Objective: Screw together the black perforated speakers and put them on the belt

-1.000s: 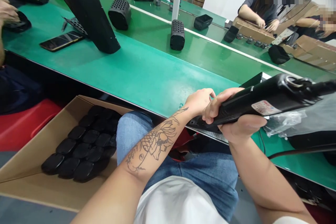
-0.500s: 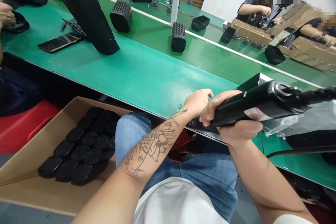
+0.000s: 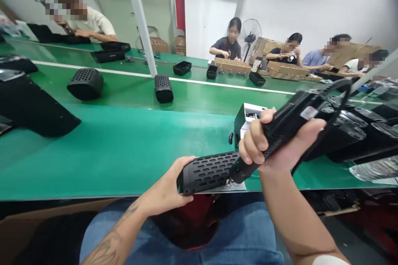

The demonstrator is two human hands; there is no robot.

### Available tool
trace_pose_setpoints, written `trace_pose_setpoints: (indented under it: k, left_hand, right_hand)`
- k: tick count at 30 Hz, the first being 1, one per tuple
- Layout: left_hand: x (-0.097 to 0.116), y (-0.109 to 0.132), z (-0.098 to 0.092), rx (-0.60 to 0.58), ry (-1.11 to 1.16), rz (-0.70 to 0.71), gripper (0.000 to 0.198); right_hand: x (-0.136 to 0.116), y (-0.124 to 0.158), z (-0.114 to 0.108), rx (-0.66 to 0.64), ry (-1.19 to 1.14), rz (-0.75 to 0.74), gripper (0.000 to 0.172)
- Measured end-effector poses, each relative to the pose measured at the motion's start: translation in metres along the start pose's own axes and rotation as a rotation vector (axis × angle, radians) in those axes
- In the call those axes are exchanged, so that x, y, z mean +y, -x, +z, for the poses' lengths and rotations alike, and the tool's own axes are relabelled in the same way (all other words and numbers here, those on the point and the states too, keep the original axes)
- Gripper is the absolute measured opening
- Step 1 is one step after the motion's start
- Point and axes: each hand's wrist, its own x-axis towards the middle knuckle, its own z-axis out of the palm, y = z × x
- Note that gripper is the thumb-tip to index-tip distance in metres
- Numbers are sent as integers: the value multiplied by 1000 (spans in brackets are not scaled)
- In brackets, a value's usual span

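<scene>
A black housing (image 3: 211,170) with rows of slots, like a speaker shell, lies on its side at the near edge of the bench. My left hand (image 3: 168,186) grips its left end, thumb low on the near side and fingers over the top. In my right hand (image 3: 280,145) is a black corded electric screwdriver (image 3: 287,118), held slanting with its tip down at the housing's right end. Whether the tip touches a screw I cannot tell. Just behind the housing stands an open black-and-white box (image 3: 241,122), with a small black part (image 3: 231,138) beside it.
Several black housings stand on the darker green strip, one with a perforated top (image 3: 163,87). A tall black casing (image 3: 37,105) leans at left; more black casings (image 3: 351,128) crowd the right. The screwdriver's cable (image 3: 334,120) loops at right. Several co-workers sit across the bench.
The view has swung up and right. My left hand now grips the housing's left end, and my right hand has tilted the screwdriver tip down to its right end.
</scene>
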Motion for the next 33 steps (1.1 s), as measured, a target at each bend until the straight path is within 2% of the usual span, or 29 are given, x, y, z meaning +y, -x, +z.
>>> trace_pose_setpoints:
  k: [4, 7, 10, 13, 16, 18, 21, 25, 27, 29, 33]
  left_hand:
    - [-9, 5, 2, 137, -70, -113, 96]
    - [-24, 0, -16, 256, -112, -231, 97]
    - [-35, -21, -40, 374, -72, -231, 94]
    - [-40, -67, -55, 530, -34, -172, 96]
    - [-43, -136, -55, 711, -75, -137, 100]
    - [-43, -187, -50, 798, -109, -113, 100]
    - [-41, -262, -36, 876, -149, -188, 102]
    - [-38, -338, -12, 899, -131, -240, 104]
    - [-39, -363, 1, 907, -122, -265, 105]
    - [-43, -377, 13, 913, -132, -280, 105]
    - [-55, -376, 22, 917, -225, -225, 93]
  right_hand:
    - [12, -1, -15, -39, -220, 88, 74]
    - [26, 1, -30, -34, -307, 142, 71]
    - [56, 0, -55, 46, -305, 224, 65]
    - [97, 0, -81, 166, -379, 405, 64]
    - [134, 8, -97, 248, -440, 525, 60]
    - [151, 16, -100, 281, -466, 571, 58]
    - [163, 24, -102, 316, -506, 687, 59]
    - [168, 22, -108, 327, -540, 734, 60]
    - [168, 19, -113, 324, -540, 730, 60]
    - [166, 18, -114, 320, -545, 730, 60]
    - [163, 22, -108, 336, -569, 746, 57]
